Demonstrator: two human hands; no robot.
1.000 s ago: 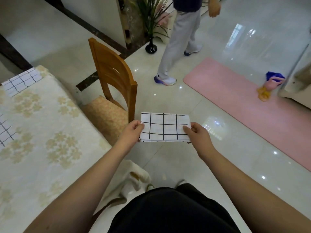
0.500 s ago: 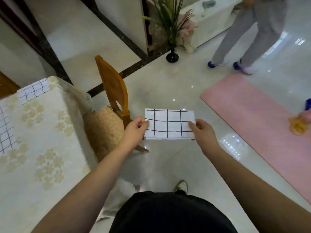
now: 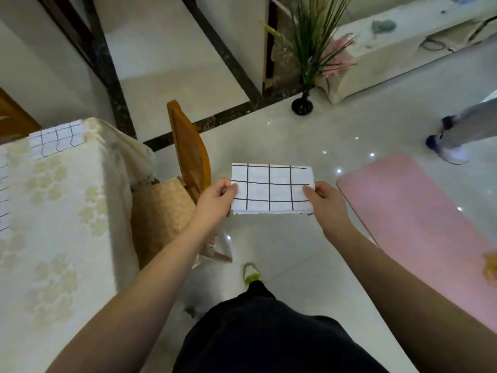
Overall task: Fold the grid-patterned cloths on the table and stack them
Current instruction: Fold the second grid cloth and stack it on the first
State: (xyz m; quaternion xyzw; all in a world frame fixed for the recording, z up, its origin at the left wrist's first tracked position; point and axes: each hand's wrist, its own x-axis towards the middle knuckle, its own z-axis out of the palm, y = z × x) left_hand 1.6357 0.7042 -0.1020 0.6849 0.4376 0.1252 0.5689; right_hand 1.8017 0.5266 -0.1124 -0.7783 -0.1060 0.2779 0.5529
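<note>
table (image 3: 61,238): covered by a cream floral cloth.
far corner: a folded grid cloth (image 3: 56,140) is laid there.
left edge: another grid cloth (image 3: 3,200) is partly seen.

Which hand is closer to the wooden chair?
The left hand. It pinches the left end of the folded cloth right beside the wooden chair. The right hand pinches the cloth's other end, farther away.

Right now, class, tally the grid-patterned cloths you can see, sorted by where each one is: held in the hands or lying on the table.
Held between left hand and right hand: 1, the folded cloth
Lying on the table: 2, the corner cloth and the edge cloth
Total: 3
</note>
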